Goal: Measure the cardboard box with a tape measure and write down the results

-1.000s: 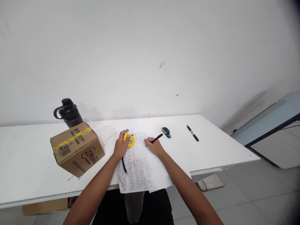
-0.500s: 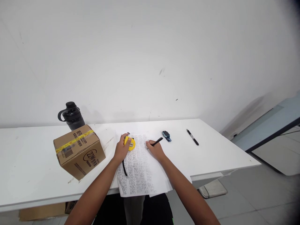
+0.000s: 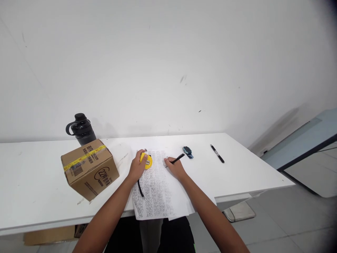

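My left hand (image 3: 137,167) is closed around a yellow tape measure (image 3: 146,161) that rests on the upper left of a sheet of paper (image 3: 158,186) covered in dense writing. A black strap (image 3: 140,188) trails from the tape measure toward me. My right hand (image 3: 175,166) grips a black pen (image 3: 178,158) with its tip on the paper's upper right part. The paper lies on a white table (image 3: 39,182) and overhangs its near edge.
A taped cardboard box (image 3: 90,168) sits left of my hands, with a black bottle (image 3: 81,129) behind it by the wall. A small blue device (image 3: 187,152) and a second black pen (image 3: 217,153) lie to the right. Another table (image 3: 305,140) stands far right.
Both hands stay on the tape measure and pen. The pen has shifted slightly on the paper; my view has moved a little.
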The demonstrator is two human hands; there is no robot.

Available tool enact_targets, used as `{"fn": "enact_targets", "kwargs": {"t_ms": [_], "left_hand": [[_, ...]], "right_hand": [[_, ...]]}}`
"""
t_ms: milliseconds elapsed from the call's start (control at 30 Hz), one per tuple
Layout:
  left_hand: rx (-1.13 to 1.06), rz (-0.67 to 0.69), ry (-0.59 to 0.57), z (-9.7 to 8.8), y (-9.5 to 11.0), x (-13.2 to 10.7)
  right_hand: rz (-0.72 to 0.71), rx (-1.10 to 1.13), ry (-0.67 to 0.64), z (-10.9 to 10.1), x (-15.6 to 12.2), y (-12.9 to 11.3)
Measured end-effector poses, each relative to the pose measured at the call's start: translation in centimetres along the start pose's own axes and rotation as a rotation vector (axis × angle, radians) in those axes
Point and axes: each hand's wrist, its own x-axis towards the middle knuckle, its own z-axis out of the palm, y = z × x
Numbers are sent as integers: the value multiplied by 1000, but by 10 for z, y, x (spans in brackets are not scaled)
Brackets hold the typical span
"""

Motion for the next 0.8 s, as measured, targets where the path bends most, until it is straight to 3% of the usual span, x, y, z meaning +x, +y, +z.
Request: {"fn": "enact_targets", "kwargs": {"t_ms": [200,467,800], "left_hand": [[-36,0,0,0,1,0],[-31,16,-19,0,-1,0],[-3,18,-38,0,0,0]], "right_hand": [[32,-50,70,-1,0,-1],[36,-39,3,-2,2,3],[36,-49,30,-2,1,3]]}}
